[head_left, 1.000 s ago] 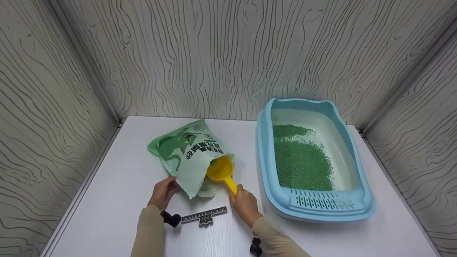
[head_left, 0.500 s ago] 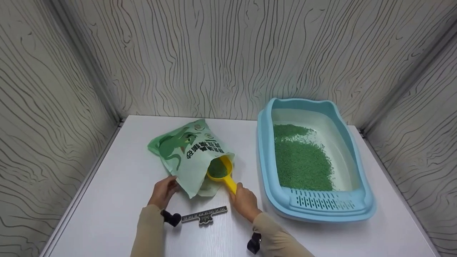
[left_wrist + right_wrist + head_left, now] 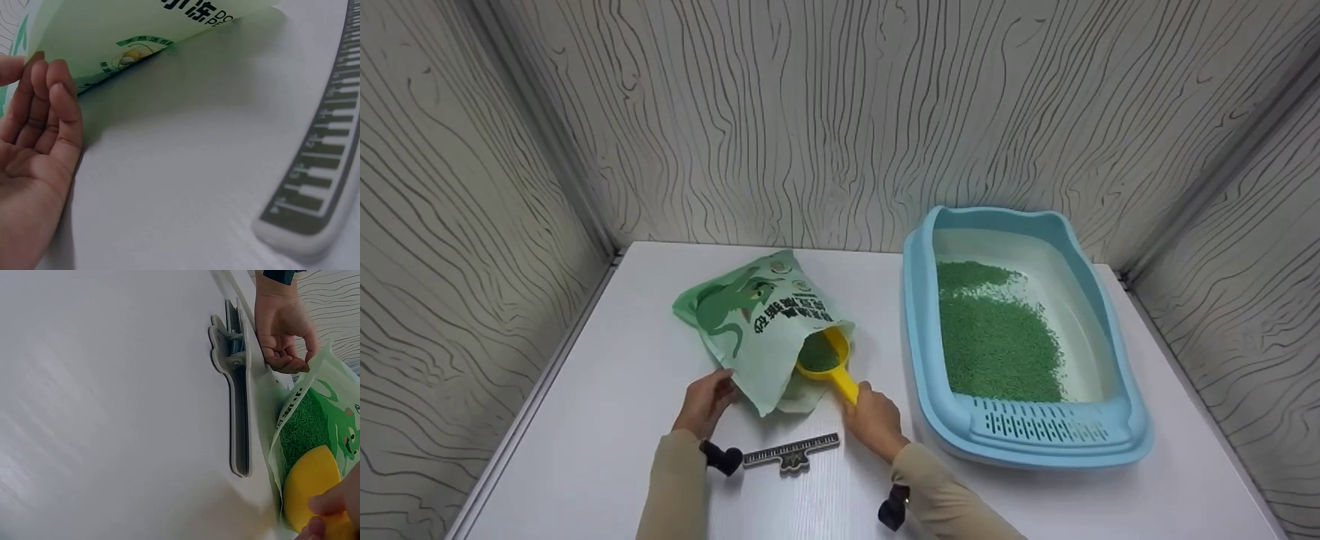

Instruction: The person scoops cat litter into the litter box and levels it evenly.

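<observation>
A green bag of cat litter (image 3: pixel 780 322) lies on the table, its mouth toward me. At its near left corner, my left hand (image 3: pixel 703 405) pinches the bag's edge between thumb and fingers, as the left wrist view also shows. My right hand (image 3: pixel 876 424) grips the handle of a yellow scoop (image 3: pixel 846 385). The scoop's bowl sits in the bag's mouth, heaped with green pellets (image 3: pixel 819 354). In the right wrist view, more green litter (image 3: pixel 304 430) fills the bag behind the scoop (image 3: pixel 312 481).
A long sealing clip (image 3: pixel 791 452) with piano-key print lies between my forearms. On the right stands a blue litter box (image 3: pixel 919 322), with green litter (image 3: pixel 997 349) spread over its left side. Patterned walls (image 3: pixel 840 120) enclose the table's back and sides.
Green pellets have filled the scoop's bowl, which showed mostly yellow a second ago. The right hand has shifted only slightly; the left hand keeps its hold on the bag.
</observation>
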Available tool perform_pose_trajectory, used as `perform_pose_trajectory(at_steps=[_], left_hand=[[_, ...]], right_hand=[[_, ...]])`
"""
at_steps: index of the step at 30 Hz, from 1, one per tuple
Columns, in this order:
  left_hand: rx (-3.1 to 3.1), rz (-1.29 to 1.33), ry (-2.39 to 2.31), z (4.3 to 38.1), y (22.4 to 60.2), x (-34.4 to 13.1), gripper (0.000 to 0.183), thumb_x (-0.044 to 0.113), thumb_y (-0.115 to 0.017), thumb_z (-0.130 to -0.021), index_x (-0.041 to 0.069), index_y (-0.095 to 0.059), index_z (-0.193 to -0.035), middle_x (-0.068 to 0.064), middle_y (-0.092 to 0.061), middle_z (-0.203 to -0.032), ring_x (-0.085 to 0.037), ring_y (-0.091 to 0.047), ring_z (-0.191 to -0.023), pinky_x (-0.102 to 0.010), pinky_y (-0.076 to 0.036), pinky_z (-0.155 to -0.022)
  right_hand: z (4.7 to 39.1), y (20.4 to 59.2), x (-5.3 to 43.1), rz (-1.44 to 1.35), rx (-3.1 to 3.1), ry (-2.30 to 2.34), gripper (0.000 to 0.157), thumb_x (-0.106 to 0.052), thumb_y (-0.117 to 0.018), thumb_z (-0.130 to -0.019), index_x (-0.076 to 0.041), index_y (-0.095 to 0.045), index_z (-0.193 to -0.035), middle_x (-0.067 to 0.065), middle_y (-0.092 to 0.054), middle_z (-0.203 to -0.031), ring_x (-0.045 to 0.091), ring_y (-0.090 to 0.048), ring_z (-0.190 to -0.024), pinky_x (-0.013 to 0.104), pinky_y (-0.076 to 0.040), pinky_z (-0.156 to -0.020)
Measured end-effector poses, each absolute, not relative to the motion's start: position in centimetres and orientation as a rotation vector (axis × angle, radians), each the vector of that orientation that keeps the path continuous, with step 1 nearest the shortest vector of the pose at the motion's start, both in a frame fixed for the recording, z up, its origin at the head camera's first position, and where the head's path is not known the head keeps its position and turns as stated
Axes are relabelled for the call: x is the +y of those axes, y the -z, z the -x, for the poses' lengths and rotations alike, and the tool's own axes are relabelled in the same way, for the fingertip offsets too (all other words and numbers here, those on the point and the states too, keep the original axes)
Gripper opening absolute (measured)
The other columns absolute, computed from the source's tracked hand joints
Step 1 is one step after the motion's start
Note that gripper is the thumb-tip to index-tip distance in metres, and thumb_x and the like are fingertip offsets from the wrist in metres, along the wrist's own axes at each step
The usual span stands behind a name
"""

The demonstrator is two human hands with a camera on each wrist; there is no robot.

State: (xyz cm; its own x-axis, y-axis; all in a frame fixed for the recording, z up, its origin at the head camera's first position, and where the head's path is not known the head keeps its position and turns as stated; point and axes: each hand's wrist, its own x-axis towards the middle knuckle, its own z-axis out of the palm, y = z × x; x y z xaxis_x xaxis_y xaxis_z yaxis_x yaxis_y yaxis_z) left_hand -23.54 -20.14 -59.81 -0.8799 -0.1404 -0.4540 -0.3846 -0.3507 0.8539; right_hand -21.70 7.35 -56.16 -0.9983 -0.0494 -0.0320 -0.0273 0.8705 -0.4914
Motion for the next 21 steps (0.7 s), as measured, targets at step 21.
perform_pose_trajectory(at_steps=[21], left_hand=[[1.626, 0.701, -2.427, 23.5, 59.6, -20.1, 0.015, 0.018, -0.059, -0.087, 0.006, -0.061, -0.095, 0.001, -0.063, -0.08, -0.011, -0.06, -0.078, -0.025, -0.052, -0.076]], right_hand=[[20.4, 54.2, 8.1, 0.23, 2.975, 0.799, 0.029, -0.026, -0.061, -0.086, -0.001, -0.055, -0.099, 0.007, -0.057, -0.07, 0.014, -0.043, -0.059, 0.026, -0.035, -0.054]])
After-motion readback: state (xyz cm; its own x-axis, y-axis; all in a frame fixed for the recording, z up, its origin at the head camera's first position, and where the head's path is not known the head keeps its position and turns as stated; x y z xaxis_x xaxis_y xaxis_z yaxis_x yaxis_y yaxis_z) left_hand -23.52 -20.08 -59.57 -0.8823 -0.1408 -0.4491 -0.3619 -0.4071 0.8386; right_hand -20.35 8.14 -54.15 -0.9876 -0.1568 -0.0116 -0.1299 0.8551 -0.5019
